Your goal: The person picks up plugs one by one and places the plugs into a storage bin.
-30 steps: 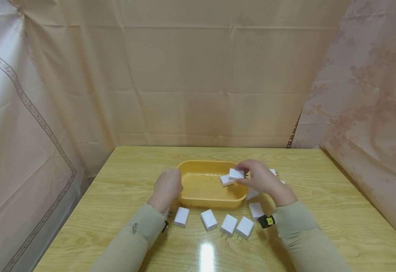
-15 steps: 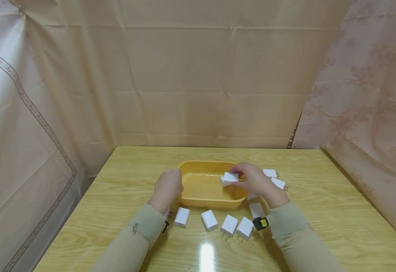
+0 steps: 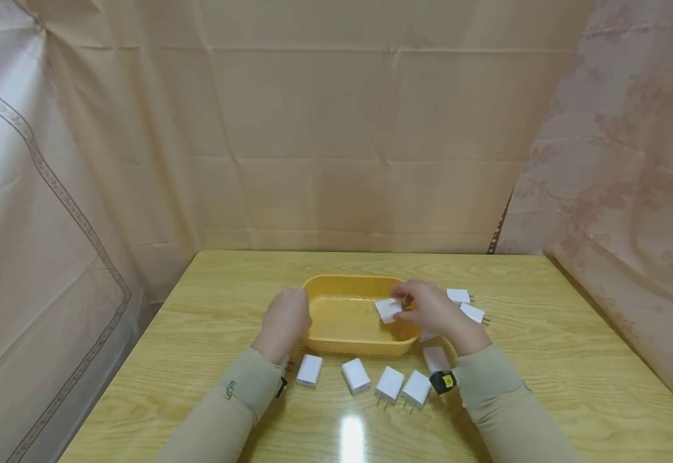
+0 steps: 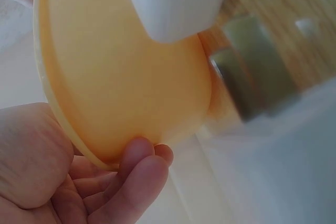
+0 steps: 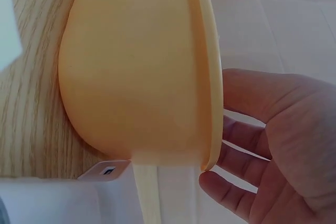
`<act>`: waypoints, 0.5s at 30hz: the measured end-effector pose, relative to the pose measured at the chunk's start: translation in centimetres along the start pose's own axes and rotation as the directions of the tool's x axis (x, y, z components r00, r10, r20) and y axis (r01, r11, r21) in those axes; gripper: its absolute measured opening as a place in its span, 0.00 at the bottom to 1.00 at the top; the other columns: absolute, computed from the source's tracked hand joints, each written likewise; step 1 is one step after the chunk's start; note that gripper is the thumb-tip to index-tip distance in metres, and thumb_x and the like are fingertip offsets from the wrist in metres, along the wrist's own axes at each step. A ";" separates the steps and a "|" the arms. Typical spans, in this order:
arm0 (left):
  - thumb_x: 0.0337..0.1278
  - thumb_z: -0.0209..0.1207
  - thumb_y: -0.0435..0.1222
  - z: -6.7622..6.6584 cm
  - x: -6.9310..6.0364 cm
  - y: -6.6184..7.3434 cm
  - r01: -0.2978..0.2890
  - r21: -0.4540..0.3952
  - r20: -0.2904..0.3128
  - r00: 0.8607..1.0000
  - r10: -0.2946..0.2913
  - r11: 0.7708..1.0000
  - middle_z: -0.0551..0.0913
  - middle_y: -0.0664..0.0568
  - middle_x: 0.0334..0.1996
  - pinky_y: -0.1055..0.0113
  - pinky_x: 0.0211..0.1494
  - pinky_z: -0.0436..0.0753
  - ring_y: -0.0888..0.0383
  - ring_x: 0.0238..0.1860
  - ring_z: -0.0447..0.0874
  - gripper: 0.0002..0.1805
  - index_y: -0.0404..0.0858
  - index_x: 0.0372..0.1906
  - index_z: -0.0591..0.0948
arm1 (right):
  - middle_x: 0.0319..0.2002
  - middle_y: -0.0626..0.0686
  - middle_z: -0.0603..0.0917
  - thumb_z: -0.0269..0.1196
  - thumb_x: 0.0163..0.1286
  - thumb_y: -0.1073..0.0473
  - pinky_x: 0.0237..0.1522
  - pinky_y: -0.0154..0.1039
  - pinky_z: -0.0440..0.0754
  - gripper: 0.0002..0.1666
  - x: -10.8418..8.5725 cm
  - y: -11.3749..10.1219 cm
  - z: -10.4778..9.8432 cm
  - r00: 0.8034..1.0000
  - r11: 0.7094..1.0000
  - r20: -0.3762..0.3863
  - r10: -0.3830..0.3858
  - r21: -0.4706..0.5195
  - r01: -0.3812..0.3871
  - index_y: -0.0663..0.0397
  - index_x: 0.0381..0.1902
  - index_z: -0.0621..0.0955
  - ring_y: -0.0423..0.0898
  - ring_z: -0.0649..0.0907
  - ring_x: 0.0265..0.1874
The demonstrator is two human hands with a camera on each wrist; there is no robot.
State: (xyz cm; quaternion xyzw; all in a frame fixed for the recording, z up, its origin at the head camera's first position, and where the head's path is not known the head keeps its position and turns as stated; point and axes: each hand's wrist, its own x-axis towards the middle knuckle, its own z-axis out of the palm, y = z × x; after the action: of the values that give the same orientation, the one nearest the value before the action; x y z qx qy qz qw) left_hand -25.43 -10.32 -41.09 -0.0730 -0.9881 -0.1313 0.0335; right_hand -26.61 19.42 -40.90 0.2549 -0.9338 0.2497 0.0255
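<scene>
Adapters (image 3: 356, 375), white, loosely rowed on the near part of the table (image 3: 168, 399), two w/ prongs toward the person. Beyond them, L hand (image 3: 286, 318) grips the yellow tray (image 3: 362, 348) at its L end, fingers curled round the rim (cf. L wrist view). R hand (image 3: 433, 313) reaches over the opposite rim; thumb & index appear clamped on the held adapter (image 3: 387, 310), inside the tray's R end; contact hidden by the wall in R wrist view. Step in hand, as judged: setting that adapter down in the tray. Next move calls for parting thumb & index once it sits flat, then clearing the rim w/o dragging it. Just R of that hand, outer adapters (image 3: 458, 295), prongs outward. Rear: backdrop cloth (image 3: 313, 128), creased.
</scene>
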 end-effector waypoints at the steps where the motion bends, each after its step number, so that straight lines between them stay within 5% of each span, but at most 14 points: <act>1: 0.53 0.63 0.24 0.0 0.0 0.0 0.000 -0.001 0.000 1.000 0.000 1.000 0.79 0.46 0.24 0.62 0.24 0.79 0.54 0.23 0.77 0.02 0.30 0.28 0.83 | 0.44 0.54 0.85 0.75 0.61 0.61 0.47 0.49 0.82 0.20 -0.1 0.0 0.0 1.000 1.000 0.003 0.001 0.007 -0.001 0.60 0.51 0.85 0.51 0.82 0.42; 15: 0.52 0.62 0.23 -0.1 -0.1 0.3 -0.004 -0.005 -0.008 1.000 0.004 1.000 0.80 0.45 0.24 0.62 0.23 0.79 0.54 0.23 0.77 0.02 0.30 0.29 0.83 | 0.50 0.57 0.85 0.74 0.63 0.59 0.51 0.53 0.81 0.23 -0.3 0.0 -0.6 1.000 1.000 0.013 0.013 0.025 -0.013 0.62 0.55 0.83 0.56 0.82 0.48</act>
State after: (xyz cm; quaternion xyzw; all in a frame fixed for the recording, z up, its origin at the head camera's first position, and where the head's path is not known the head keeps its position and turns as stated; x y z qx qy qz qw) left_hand -25.25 -10.12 -40.96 -0.0747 -0.9875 -0.1339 0.0375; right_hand -26.35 19.82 -40.46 0.2505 -0.9324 0.2601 0.0148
